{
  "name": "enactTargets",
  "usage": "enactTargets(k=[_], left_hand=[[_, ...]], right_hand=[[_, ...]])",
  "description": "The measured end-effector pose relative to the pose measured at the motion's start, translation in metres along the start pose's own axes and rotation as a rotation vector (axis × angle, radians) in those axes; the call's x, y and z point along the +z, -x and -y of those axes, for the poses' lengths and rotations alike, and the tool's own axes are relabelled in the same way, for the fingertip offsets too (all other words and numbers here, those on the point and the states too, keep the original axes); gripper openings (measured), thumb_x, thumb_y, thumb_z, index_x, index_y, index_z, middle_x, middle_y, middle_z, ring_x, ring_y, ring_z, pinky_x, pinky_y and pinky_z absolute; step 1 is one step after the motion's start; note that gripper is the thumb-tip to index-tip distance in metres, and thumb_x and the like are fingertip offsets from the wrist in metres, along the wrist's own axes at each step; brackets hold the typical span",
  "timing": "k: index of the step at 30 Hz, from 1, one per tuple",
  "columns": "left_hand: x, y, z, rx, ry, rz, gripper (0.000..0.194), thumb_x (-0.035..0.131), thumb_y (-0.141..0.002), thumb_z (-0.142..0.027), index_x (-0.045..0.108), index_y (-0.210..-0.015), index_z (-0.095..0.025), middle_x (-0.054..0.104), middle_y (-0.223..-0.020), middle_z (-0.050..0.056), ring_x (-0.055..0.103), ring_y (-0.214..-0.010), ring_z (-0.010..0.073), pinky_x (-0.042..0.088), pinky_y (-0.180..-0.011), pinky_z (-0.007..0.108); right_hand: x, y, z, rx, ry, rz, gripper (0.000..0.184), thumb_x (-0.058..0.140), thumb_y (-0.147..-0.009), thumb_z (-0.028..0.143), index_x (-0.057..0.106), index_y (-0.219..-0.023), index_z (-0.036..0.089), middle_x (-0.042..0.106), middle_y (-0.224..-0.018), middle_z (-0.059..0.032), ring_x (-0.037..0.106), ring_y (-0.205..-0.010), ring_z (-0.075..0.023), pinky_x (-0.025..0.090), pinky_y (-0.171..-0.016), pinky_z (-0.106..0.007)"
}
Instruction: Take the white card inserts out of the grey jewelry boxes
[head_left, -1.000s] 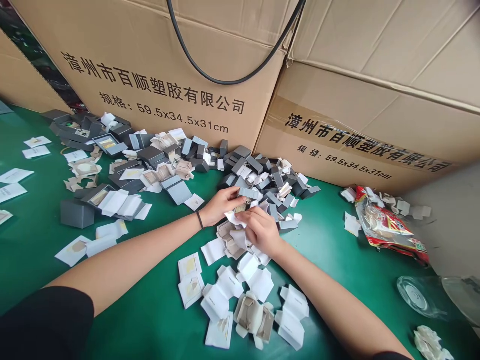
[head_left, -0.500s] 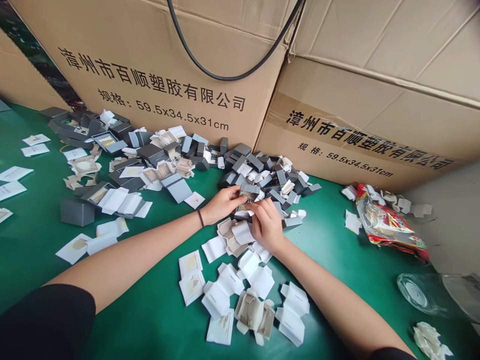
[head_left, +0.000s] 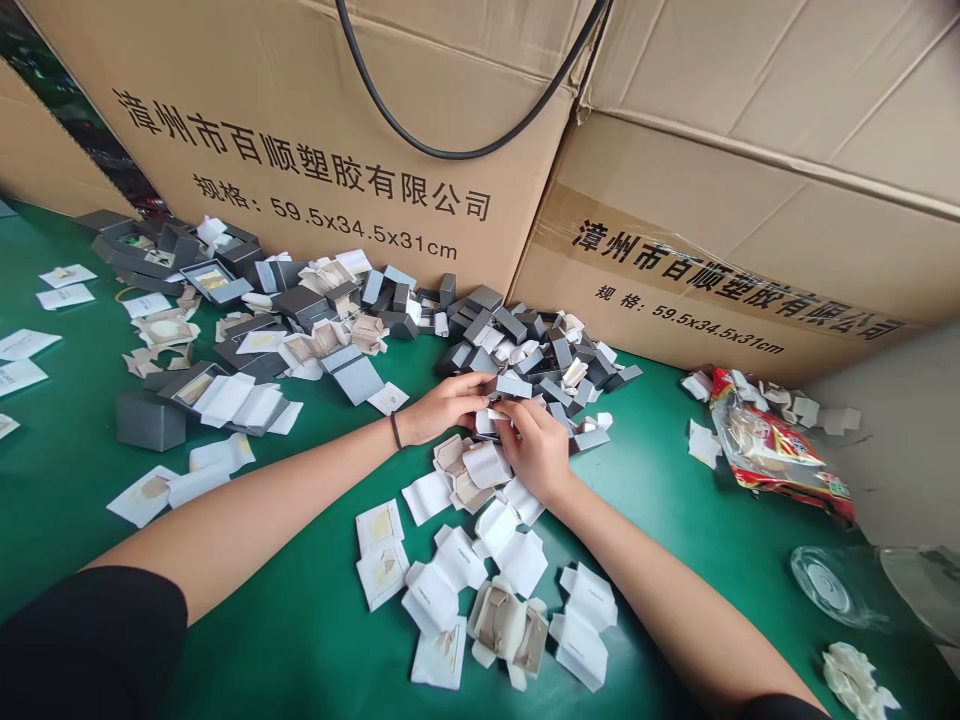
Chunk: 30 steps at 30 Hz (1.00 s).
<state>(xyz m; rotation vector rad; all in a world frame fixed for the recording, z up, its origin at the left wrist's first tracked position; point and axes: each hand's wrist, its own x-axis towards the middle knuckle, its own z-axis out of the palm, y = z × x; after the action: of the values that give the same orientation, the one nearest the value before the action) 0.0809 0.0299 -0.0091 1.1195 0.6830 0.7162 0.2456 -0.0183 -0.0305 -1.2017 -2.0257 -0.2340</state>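
Observation:
My left hand (head_left: 444, 410), a dark band at its wrist, closes its fingers on a small grey jewellery-type box (head_left: 513, 387). Beside it my right hand (head_left: 541, 448) pinches a white card insert (head_left: 487, 422) at the box's near side. Fingers hide much of both pieces, so I cannot tell how far the card is out of the box. Just below the hands lie loose folded card inserts (head_left: 486, 466), some white, some with bare grey-brown undersides. Behind the hands spreads a heap of small dark grey boxes (head_left: 510, 325) mixed with white card pieces.
Large cardboard cartons (head_left: 315, 130) wall off the back of the green table (head_left: 300, 600). More grey boxes (head_left: 154, 420) and cards lie left. Toward the right are a red plastic packet (head_left: 780, 450), a clear round container (head_left: 829, 585) and crumpled paper (head_left: 855, 675). A black cable (head_left: 450, 155) hangs above.
The grey box between my hands has tilted and shifted slightly right. The white card insert shows more between my fingers. Both hands stay in nearly the same place.

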Motion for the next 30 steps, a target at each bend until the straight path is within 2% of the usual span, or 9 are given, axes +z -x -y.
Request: enactTargets(k=[6, 10, 15, 22, 25, 30], left_hand=[[-0.0009, -0.002, 0.0028, 0.015, -0.015, -0.006, 0.032, 0.057, -0.073, -0.021, 0.059, -0.104, -0.018, 0.053, -0.091, 0.002, 0.049, -0.072, 0.009, 0.041, -0.061, 0.021], [-0.0002, -0.0042, 0.0053, 0.033, -0.078, -0.02, 0.037, 0.056, -0.074, -0.021, 0.057, -0.11, -0.019, 0.053, -0.083, 0.0, 0.046, -0.064, 0.0076, 0.038, -0.056, 0.02], [0.0013, -0.0039, 0.0041, 0.029, -0.078, -0.031, 0.043, 0.058, -0.073, -0.025, 0.055, -0.114, -0.016, 0.054, -0.078, 0.001, 0.046, -0.064, 0.0091, 0.038, -0.056, 0.021], [0.0024, 0.0002, -0.002, 0.039, -0.09, 0.024, 0.047, 0.055, -0.066, -0.013, 0.053, -0.113, -0.015, 0.054, -0.073, -0.001, 0.042, -0.059, 0.0072, 0.035, -0.054, 0.02], [0.0036, -0.0018, 0.0005, 0.079, -0.176, -0.021, 0.04, 0.055, -0.066, -0.013, 0.055, -0.106, -0.014, 0.054, -0.071, -0.001, 0.043, -0.059, 0.0081, 0.036, -0.054, 0.021], [0.0053, -0.0069, 0.0074, 0.175, -0.299, -0.134, 0.019, 0.059, -0.069, -0.021, 0.056, -0.087, -0.015, 0.056, -0.068, 0.0, 0.051, -0.067, 0.0135, 0.041, -0.061, 0.024]], right_hand=[[-0.0005, 0.0008, -0.0012, 0.043, 0.114, 0.023, 0.017, 0.047, -0.084, 0.015, 0.063, -0.087, 0.02, 0.065, -0.073, -0.0001, 0.057, -0.063, -0.0102, 0.035, -0.052, -0.021], [-0.0026, -0.0004, -0.004, -0.008, 0.164, 0.018, 0.021, 0.045, -0.085, 0.011, 0.063, -0.09, 0.019, 0.066, -0.078, -0.0005, 0.058, -0.063, -0.0094, 0.034, -0.051, -0.021], [-0.005, -0.0034, -0.0067, -0.066, 0.159, 0.007, 0.022, 0.045, -0.085, 0.009, 0.063, -0.092, 0.02, 0.069, -0.086, 0.0009, 0.06, -0.064, -0.0073, 0.034, -0.049, -0.02], [-0.0041, -0.0036, -0.0069, -0.046, 0.17, 0.017, 0.021, 0.046, -0.087, 0.012, 0.064, -0.091, 0.021, 0.069, -0.082, 0.0017, 0.059, -0.06, -0.0069, 0.035, -0.048, -0.02], [-0.0027, -0.0031, -0.0061, -0.03, 0.141, 0.009, 0.021, 0.046, -0.089, 0.015, 0.063, -0.099, 0.021, 0.069, -0.083, -0.0006, 0.061, -0.066, -0.0082, 0.039, -0.053, -0.019], [-0.0024, -0.0021, -0.0073, -0.051, 0.024, -0.073, 0.024, 0.045, -0.089, 0.017, 0.06, -0.108, 0.022, 0.068, -0.097, -0.0052, 0.062, -0.078, -0.0121, 0.045, -0.063, -0.021]])
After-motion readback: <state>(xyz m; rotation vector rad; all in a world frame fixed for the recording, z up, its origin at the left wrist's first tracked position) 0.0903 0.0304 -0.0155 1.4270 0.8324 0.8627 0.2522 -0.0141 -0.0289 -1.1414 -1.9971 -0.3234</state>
